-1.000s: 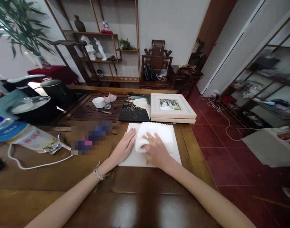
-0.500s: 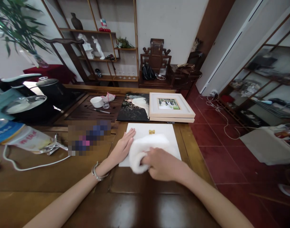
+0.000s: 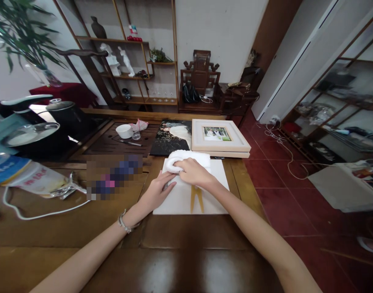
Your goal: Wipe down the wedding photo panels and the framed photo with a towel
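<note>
A white board (image 3: pixel 174 203) lies flat on the wooden table, with a yellow-brown forked shape (image 3: pixel 196 199) on it, partly hidden by my right arm. My right hand (image 3: pixel 194 173) grips a folded white cloth (image 3: pixel 190 156) and presses it on the board's far part. On the board's left edge rests my left hand (image 3: pixel 158 190), fingers stretched out, their tips close to the cloth. A silver bracelet circles the left wrist.
Behind the board lie a dark picture panel (image 3: pixel 171 138) and stacked pale picture frames (image 3: pixel 221 138). A tea tray (image 3: pixel 108 142) with a white cup (image 3: pixel 124 131), a blue-white bag (image 3: pixel 30 175), a white cable (image 3: pixel 49 215) and a pot (image 3: pixel 36 140) occupy the left.
My right hand has moved the cloth away from me, from the board's near middle to its far edge. More of the forked shape is uncovered. My left hand has barely moved.
</note>
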Demonstrator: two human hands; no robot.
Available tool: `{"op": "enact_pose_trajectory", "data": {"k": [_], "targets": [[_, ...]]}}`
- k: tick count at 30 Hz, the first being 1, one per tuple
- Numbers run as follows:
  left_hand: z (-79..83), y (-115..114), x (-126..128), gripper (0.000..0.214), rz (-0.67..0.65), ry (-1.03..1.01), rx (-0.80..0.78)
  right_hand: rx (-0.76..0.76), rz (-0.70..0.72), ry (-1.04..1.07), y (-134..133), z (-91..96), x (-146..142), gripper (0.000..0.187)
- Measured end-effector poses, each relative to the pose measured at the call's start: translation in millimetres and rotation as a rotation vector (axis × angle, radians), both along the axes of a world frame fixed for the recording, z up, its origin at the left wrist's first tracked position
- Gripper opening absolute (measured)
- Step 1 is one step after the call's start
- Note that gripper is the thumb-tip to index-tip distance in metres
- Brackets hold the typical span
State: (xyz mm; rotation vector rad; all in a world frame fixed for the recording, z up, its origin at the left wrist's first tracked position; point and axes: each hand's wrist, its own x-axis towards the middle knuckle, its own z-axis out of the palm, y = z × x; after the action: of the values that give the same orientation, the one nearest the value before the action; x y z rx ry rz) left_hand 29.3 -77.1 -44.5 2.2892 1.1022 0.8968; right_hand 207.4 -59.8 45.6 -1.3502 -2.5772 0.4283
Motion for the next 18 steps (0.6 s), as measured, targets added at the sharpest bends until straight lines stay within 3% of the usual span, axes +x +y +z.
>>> {"op": "enact_pose_trajectory", "data": {"k": [3, 11, 18], "targets": [[-5.6, 1, -1, 0.028, 0.027, 0.0, 0.005, -0.003, -0.034, -0.027, -5, 0.1, 14, 0.039], [-7.6, 0, -1, 0.035, 0.032, 0.001, -0.018, 0.026, -0.211, -0.051, -26, -14.4, 94, 0.038], [-4.7, 1, -1, 0.035, 0.03, 0.007, -0.024, 0.022, -0.115, -0.033, -96, -30.6, 105, 0.04]]}}
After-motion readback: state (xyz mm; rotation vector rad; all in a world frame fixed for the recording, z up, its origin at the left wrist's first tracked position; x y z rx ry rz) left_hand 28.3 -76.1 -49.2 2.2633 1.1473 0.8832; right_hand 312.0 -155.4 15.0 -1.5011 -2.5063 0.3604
